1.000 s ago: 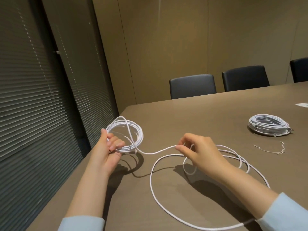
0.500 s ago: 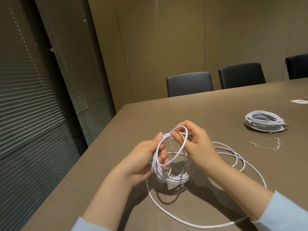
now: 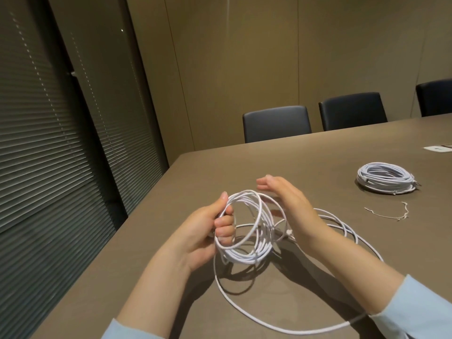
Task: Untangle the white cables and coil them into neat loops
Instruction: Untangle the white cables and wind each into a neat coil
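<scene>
My left hand (image 3: 210, 228) grips a bundle of several white cable loops (image 3: 247, 231), held upright a little above the brown table (image 3: 318, 162). My right hand (image 3: 288, 204) hovers just behind the bundle with its fingers straight and apart, holding nothing. The loose rest of this white cable (image 3: 342, 223) lies in wide curves on the table under and beyond my right forearm, sweeping back towards the near edge. A second white cable, coiled into a flat ring (image 3: 385, 178), lies at the far right.
A thin twist tie (image 3: 389, 214) lies in front of the coiled ring. A small white card (image 3: 437, 149) sits at the far right edge. Three dark chairs (image 3: 276, 123) stand behind the table. Blinds line the wall left of the table's left edge.
My left hand brought the loop bundle from the left to the middle. My right hand laid a fresh loop onto it, then let go and opened behind it.
</scene>
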The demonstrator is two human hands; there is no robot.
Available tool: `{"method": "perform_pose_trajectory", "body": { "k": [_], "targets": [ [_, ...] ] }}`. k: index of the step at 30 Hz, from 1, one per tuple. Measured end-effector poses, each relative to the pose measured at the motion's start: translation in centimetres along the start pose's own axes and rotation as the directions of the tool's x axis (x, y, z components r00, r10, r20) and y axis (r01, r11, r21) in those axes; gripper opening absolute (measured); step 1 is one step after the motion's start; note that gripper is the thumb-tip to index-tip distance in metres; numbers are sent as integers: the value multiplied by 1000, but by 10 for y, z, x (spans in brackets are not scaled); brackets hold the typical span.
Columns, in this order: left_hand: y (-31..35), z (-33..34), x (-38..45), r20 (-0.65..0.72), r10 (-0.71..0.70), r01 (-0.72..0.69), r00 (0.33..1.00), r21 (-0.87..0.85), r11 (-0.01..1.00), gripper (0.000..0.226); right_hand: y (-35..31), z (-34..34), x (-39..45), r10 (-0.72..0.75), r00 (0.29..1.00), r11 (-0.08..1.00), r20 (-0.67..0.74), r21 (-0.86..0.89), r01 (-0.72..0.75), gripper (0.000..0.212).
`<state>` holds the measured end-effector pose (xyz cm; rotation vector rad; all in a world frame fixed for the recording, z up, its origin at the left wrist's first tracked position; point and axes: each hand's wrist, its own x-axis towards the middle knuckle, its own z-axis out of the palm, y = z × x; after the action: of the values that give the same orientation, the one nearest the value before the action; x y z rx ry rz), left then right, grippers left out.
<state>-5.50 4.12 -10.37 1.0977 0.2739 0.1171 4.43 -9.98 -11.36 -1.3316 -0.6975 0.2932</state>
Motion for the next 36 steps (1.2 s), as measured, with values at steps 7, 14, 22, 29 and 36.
{"method": "perform_pose_trajectory", "body": {
  "k": [7, 14, 22, 29, 36],
  "targets": [
    [1, -1, -1, -39, 50, -49, 998, 24, 999, 32, 10, -1, 3, 119, 990, 986, 74, -130, -109, 74],
    [4, 0, -6, 100, -6, 22, 995, -159, 987, 31, 15, 2, 0, 121, 962, 983, 245, 107, -151, 23],
    [7, -3, -10, 120, 1, 21, 993, -183, 983, 31, 1, -4, 0, 245, 907, 822, 344, 423, -382, 29],
    [7, -1, -11, 172, -11, 40, 985, -162, 986, 37, -3, -8, 3, 340, 891, 795, 300, 414, -443, 29],
    [0, -4, -6, 315, -22, 98, 949, -226, 969, 46, -1, -5, 6, 270, 944, 850, 190, 413, -326, 26]
  ]
}}
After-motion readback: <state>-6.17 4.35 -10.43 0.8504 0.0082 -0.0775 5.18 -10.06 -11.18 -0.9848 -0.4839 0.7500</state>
